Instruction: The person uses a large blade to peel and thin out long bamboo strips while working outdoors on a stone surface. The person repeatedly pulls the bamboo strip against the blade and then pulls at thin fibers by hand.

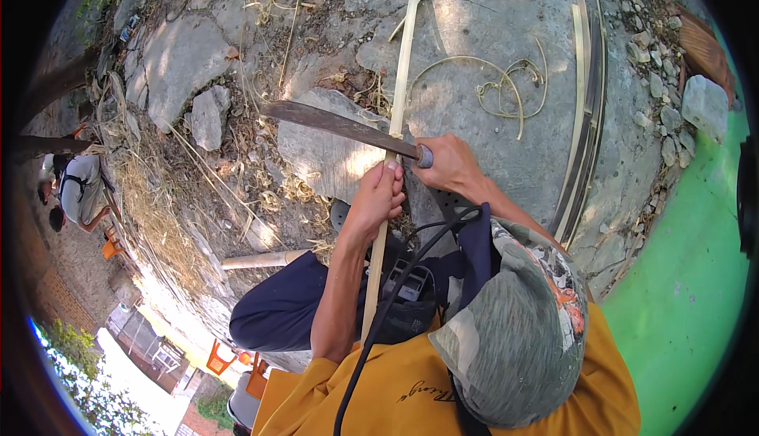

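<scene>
My right hand (pixel 453 169) is wrapped round the handle of a long machete (pixel 336 123), its dark blade reaching out to the left. The blade lies across a long pale bamboo strip (pixel 405 64). Just below that crossing, my left hand (pixel 375 203) is closed on the strip with its thumb on top. The strip runs from the far edge of the view down past my left forearm to my lap. A small curl of shaving shows on the strip beside the blade.
Several split bamboo strips (pixel 583 120) lie in a bundle on the right. Curled shavings (pixel 506 80) and broken concrete slabs (pixel 186 60) cover the ground. A black cable (pixel 371 325) hangs over my front. People (pixel 77 187) are bent over at the far left, near orange chairs (pixel 220 357).
</scene>
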Demonstrator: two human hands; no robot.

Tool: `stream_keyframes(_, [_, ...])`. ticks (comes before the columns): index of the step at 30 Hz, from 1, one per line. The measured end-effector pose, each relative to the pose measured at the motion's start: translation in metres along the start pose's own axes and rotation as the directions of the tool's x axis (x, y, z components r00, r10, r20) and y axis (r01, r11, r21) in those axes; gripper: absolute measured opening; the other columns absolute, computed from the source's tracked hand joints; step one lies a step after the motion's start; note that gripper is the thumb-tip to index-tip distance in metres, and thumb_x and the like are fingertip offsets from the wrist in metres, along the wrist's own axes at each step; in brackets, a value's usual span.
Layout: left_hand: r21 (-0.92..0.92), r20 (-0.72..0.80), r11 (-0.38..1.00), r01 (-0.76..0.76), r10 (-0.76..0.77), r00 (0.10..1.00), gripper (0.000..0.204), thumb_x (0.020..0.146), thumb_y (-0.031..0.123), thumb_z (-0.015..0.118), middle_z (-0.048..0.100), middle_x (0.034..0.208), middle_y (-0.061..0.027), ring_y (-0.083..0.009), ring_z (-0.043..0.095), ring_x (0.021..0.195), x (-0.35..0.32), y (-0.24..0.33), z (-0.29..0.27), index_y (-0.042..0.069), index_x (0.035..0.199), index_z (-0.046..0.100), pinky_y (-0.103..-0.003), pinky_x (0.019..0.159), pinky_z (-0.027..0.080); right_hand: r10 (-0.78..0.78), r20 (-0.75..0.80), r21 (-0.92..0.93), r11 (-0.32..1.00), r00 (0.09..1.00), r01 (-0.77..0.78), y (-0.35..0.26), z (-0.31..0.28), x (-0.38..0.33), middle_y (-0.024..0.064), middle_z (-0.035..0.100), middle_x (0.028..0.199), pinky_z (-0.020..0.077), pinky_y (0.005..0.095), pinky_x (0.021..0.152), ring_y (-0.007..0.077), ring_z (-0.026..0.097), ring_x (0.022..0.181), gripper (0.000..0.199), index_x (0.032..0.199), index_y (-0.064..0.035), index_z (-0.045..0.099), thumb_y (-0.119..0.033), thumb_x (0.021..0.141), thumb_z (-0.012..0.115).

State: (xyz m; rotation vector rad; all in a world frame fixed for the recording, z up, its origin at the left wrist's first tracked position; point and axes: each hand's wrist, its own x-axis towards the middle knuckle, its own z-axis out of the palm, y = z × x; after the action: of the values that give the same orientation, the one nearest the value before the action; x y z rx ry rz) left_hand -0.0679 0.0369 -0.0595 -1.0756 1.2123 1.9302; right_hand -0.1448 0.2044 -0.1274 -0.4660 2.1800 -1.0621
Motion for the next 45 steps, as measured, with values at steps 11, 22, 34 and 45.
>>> stream_keyframes(11, [-0.018,-0.001,1.0,0.006,-0.006,1.0,0.027,0.114,0.033,0.039,0.032,0.069,0.0078,-0.0025,0.026,0.049,-0.001,-0.006,-0.004,0.014,0.096,0.046,-0.022,0.043,0.02,-0.037,-0.005,-0.008,0.999,0.999,0.037,0.004,0.006,0.01,0.0206,0.069,0.074,0.054,0.0494,0.067,0.0456,0.066,0.072,0.027,0.095,-0.0122,0.076,-0.026,0.072,0.073])
stream_keyframes(22, [-0.066,0.068,0.998,0.022,-0.017,0.998,0.027,0.113,0.033,0.04,0.03,0.068,0.0084,-0.0018,0.025,0.049,-0.009,-0.009,-0.001,0.014,0.095,0.045,-0.021,0.042,0.02,0.081,-0.05,0.02,0.997,0.995,-0.081,-0.002,-0.003,0.022,0.0229,0.069,0.076,0.0544,0.0515,0.07,0.0468,0.067,0.075,0.024,0.091,-0.0094,0.074,-0.027,0.075,0.07])
stream_keyframes(34, [-0.067,0.059,0.998,0.004,0.0,0.998,0.027,0.114,0.033,0.038,0.029,0.067,0.0092,-0.0015,0.023,0.048,-0.006,-0.013,-0.012,0.015,0.095,0.045,-0.022,0.041,0.019,0.062,0.027,0.143,0.988,0.998,-0.065,-0.008,0.011,0.0,0.0224,0.067,0.073,0.0526,0.0488,0.066,0.0459,0.066,0.073,0.022,0.089,-0.0067,0.073,-0.023,0.075,0.071])
stream_keyframes(45, [-0.136,0.043,0.991,-0.015,0.021,0.999,0.024,0.113,0.029,0.041,0.026,0.067,0.0088,-0.0015,0.021,0.049,-0.006,-0.006,-0.014,0.014,0.095,0.046,-0.022,0.042,0.016,0.008,0.036,-0.05,0.999,0.999,-0.006,-0.022,0.0,-0.008,0.0205,0.07,0.078,0.055,0.0514,0.071,0.0454,0.067,0.075,0.022,0.088,-0.0109,0.073,-0.027,0.073,0.071])
